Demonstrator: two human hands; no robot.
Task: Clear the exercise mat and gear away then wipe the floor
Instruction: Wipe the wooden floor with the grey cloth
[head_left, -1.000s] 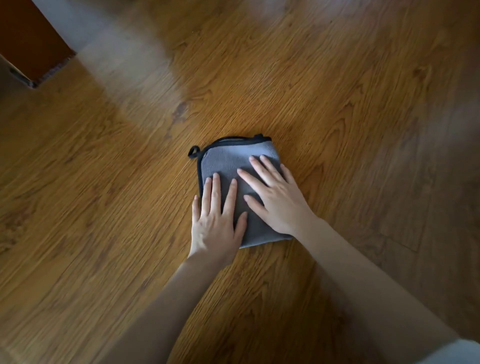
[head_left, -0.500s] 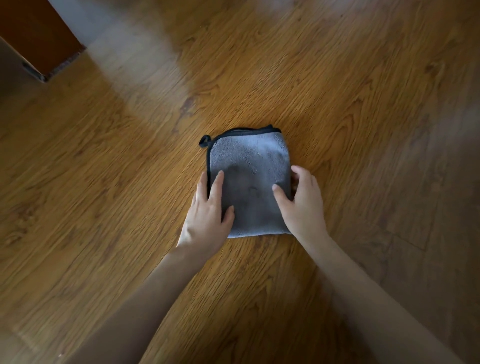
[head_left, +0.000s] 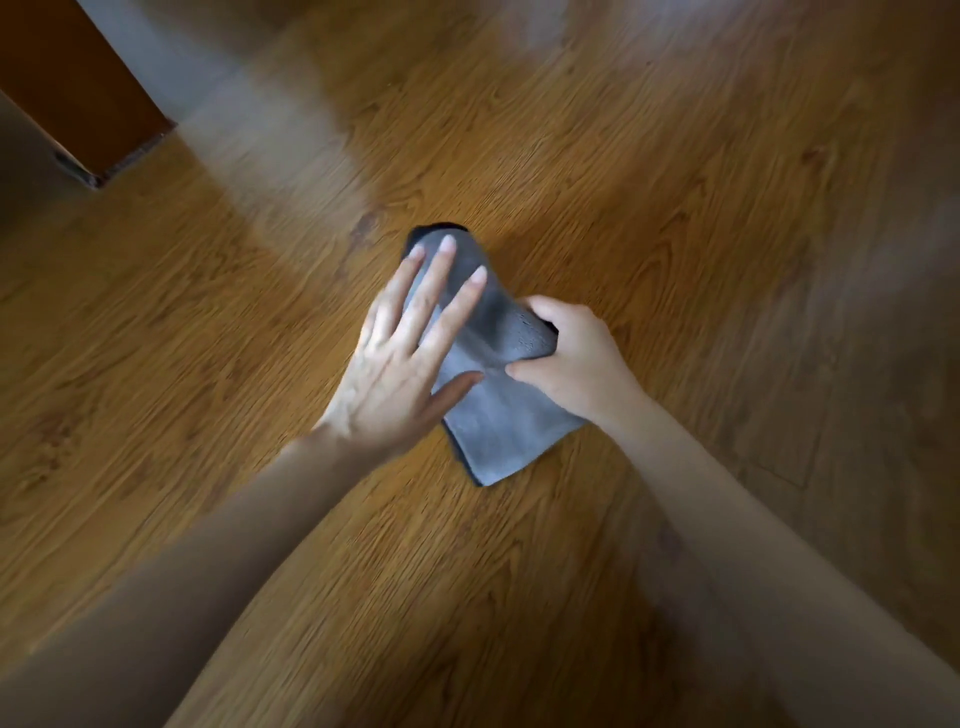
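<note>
A grey microfibre cloth (head_left: 498, 415) with a dark edge is bunched and partly lifted over the wooden floor (head_left: 675, 208). My right hand (head_left: 576, 358) grips its right side, thumb and curled fingers closed round a fold. My left hand (head_left: 405, 353) lies across the cloth's left half with straight, spread fingers reaching to its far end. The cloth's near corner hangs toward me, close to the floor. No mat or exercise gear is in view.
A brown wooden furniture corner or door edge (head_left: 78, 93) stands at the far left, with a pale wall or skirting strip (head_left: 171, 57) beside it. Wood-grain floor runs all round the cloth.
The cloth lay flat and square under both hands; now my right hand has gathered and raised it, and my left hand has slid forward along it with straight fingers.
</note>
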